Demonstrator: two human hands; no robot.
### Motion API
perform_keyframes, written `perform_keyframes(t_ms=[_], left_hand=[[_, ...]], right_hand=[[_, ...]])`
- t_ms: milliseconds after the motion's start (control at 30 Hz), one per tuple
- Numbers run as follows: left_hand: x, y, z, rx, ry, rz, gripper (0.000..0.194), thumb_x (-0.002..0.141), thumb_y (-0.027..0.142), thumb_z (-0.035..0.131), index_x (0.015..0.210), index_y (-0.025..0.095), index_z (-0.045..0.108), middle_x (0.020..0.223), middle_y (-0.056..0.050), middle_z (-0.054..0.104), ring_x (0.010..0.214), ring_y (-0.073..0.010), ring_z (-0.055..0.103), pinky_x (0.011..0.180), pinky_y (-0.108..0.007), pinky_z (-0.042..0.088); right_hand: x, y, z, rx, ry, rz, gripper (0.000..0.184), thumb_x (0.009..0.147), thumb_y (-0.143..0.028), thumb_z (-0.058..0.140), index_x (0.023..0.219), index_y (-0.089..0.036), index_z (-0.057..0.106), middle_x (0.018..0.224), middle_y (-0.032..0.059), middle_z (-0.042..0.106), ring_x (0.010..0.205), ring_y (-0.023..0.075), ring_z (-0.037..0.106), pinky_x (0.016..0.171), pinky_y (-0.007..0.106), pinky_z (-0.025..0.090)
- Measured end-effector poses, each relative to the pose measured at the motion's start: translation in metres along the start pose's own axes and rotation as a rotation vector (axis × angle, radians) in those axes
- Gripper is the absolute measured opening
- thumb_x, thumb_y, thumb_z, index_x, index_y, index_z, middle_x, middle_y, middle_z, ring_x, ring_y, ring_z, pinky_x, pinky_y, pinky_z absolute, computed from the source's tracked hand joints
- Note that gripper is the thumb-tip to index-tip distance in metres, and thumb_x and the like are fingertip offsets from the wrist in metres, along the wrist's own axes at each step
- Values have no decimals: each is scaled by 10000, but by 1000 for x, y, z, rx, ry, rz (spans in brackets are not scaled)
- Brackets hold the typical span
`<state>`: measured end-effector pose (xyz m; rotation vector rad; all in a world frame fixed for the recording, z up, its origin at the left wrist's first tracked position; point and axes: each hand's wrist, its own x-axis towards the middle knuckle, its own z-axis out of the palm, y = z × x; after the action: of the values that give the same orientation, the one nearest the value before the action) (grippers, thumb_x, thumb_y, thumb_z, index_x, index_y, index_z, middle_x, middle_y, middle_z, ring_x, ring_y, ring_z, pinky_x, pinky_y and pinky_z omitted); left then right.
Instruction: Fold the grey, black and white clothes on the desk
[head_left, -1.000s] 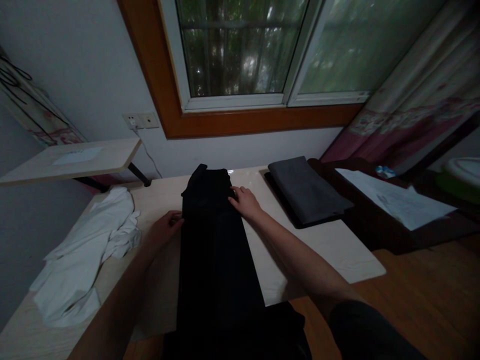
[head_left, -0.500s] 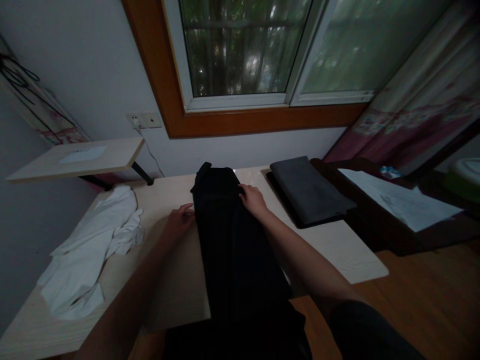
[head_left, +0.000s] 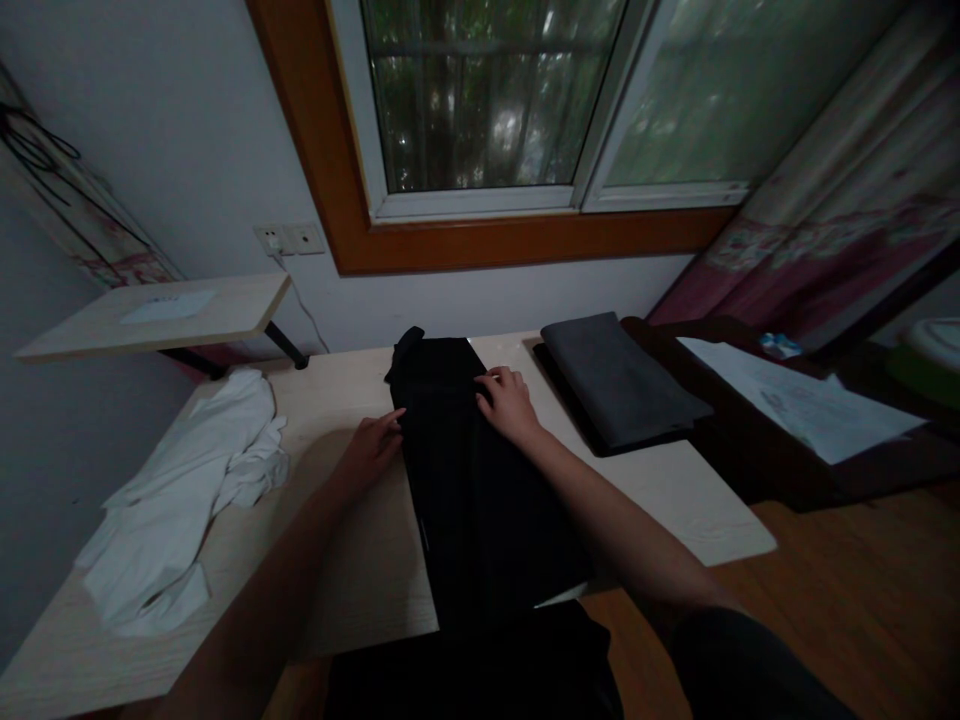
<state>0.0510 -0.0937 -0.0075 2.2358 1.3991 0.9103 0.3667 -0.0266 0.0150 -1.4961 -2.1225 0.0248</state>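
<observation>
Left hand (head_left: 375, 440) and right hand (head_left: 511, 402) at opposite edges of a black cloth (head_left: 457, 480), pinching or merely resting impossible to tell, cloth lying on pale table (head_left: 690, 490), long axis pointing toward the window (head_left: 487, 110), folds lost in darkness, near end hard to separate from black shape (head_left: 487, 670) below

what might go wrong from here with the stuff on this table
The black cloth reaches the near edge of the table, so a pull towards the person might drag it off. A rumpled flap at its far left corner could leave a crease. The grey folded item overhangs the right edge and may get knocked.
</observation>
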Motion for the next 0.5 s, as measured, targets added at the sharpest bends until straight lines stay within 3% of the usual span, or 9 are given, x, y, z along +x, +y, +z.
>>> perform_keyframes(t_ms=[200, 300, 500], left_hand=[[-1, 4, -6, 141, -31, 18, 533, 1020, 338, 498, 1544, 283, 418, 1216, -69, 699, 1178, -264, 578, 1059, -472, 468], [-1, 1, -11, 267, -53, 37, 551, 1027, 345, 482, 1567, 302, 385, 1279, -61, 694, 1245, -268, 556, 1092, -467, 447], [3, -10, -17, 417, -31, -20, 531, 1048, 361, 421, 1572, 288, 379, 1348, -88, 668, 1294, -255, 556, 1145, -463, 386]], right_hand=[[-24, -21, -17, 167, -249, -483, 197, 984, -301, 623, 1154, -242, 703, 1181, 92, 623, 1071, 250, 560, 940, 420, 481], [-35, -20, -18, 230, -287, -526, 301, 983, -362, 642, 1259, -246, 672, 1225, 104, 628, 1111, 257, 581, 961, 439, 498], [-40, -5, -11, 254, -222, -471, 471, 1013, -408, 588, 1458, -262, 544, 1435, 138, 564, 1320, 293, 535, 1092, 508, 472]])
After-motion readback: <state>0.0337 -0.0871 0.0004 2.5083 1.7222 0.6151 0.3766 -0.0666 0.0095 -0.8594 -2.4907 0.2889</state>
